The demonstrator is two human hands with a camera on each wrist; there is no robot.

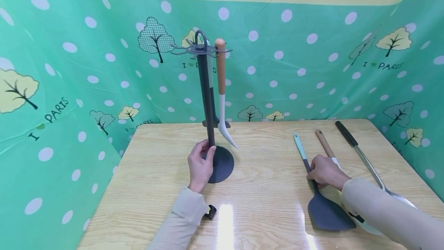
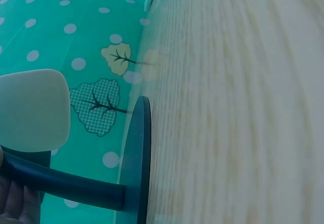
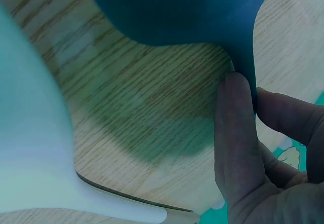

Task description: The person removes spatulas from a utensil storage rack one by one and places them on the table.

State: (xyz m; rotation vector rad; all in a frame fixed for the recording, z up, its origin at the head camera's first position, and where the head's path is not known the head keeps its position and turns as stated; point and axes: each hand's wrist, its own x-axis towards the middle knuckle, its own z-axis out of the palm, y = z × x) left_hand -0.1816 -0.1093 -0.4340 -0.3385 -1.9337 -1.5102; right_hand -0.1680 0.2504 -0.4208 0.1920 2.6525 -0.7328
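Note:
My left hand [image 1: 201, 167] holds the lower part of the dark stand's pole [image 1: 206, 103], just above its round base [image 1: 223, 165]. From the stand's top hooks hang a wooden-handled white utensil [image 1: 222, 107] and, behind the pole, a utensil with a pale green handle [image 1: 210, 72]. At the right, my right hand [image 1: 326, 172] pinches the dark neck of a spatula [image 1: 329, 213] with a mint handle [image 1: 299, 146]. In the right wrist view, thumb and fingers [image 3: 235, 133] meet on either side of that neck, below the wide blade [image 3: 187, 11].
Right of that spatula lie a utensil with a brown handle [image 1: 325, 142], partly under my right arm, and a long metal one with a black handle [image 1: 347, 133]. The wooden table [image 1: 263, 188] ends at a green dotted cloth [image 1: 277, 68].

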